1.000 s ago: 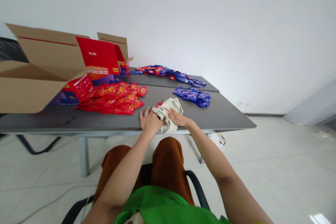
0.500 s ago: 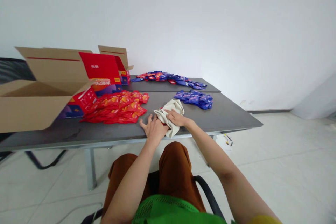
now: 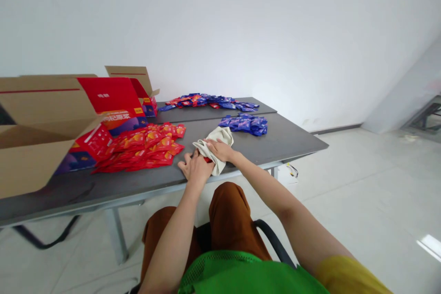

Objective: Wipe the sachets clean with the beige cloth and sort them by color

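My left hand [image 3: 196, 168] lies at the near side of a crumpled cream cloth bag [image 3: 215, 148], its fingers spread toward the table and tucked against the fabric. My right hand [image 3: 218, 149] lies across the top of the bag, with its fingers over the folds. A small piece of red sachet [image 3: 207, 160] shows between my hands, and the rest of it is hidden. Just left of my left hand is a loose pile of red sachets [image 3: 139, 150]. Blue sachets [image 3: 244, 124] lie beyond my right hand.
A long mixed band of red and blue sachets [image 3: 206, 100] lies on the far grey table section. An open cardboard carton [image 3: 37, 115] with a red printed box [image 3: 112, 96] stands at the left. The grey table [image 3: 275, 144] has a near edge over my knees.
The whole scene has shifted left and tilted as my head turned. Both hands stay on the cloth bag, and a little more red shows between them.
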A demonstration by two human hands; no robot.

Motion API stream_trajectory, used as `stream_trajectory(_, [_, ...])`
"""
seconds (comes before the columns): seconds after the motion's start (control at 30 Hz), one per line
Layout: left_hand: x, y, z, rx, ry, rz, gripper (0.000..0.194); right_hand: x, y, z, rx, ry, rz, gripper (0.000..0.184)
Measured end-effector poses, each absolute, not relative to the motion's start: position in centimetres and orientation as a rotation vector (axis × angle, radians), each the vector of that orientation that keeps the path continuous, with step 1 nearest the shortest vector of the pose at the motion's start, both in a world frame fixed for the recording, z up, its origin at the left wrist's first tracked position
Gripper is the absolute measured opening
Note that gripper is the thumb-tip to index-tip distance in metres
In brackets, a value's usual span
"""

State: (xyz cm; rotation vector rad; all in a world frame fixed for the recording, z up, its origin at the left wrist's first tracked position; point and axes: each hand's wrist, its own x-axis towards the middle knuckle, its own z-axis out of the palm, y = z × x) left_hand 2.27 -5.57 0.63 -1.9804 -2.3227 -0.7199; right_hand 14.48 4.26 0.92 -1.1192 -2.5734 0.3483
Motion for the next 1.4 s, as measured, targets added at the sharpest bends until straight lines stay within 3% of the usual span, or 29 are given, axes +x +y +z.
stream_trajectory(0.17, [2.4, -5.6, 0.7, -1.95, -2.313, -0.753, 0.057, 14.9, 4.2, 1.1, -1.109, -2.605, 0.431, 0.061])
stream_trajectory(0.4, [2.1, -5.7, 0.6, -2.01, -2.325, -0.679, 0.04, 16.6, 1.1, 1.3, -0.981, -2.654, 0.471, 0.065])
stream_trajectory(0.73, [2.3, -5.7, 0.5, -1.962, -2.274, -0.645, 0.05, 14.6, 4.9, 0.3, -1.122, -2.606, 0.415, 0.06])
stream_trajectory(1.1, [2.1, -5.5, 0.4, -2.005, -2.217, -0.636, 0.054, 18.1, 3.6, -1.0, -0.862, -2.66, 0.539, 0.052])
stream_trajectory(1.4, [2.0, -5.0, 0.7, -2.046, -2.212, -0.574, 0.058, 14.3, 6.9, 0.0, -1.127, -2.595, 0.419, 0.053])
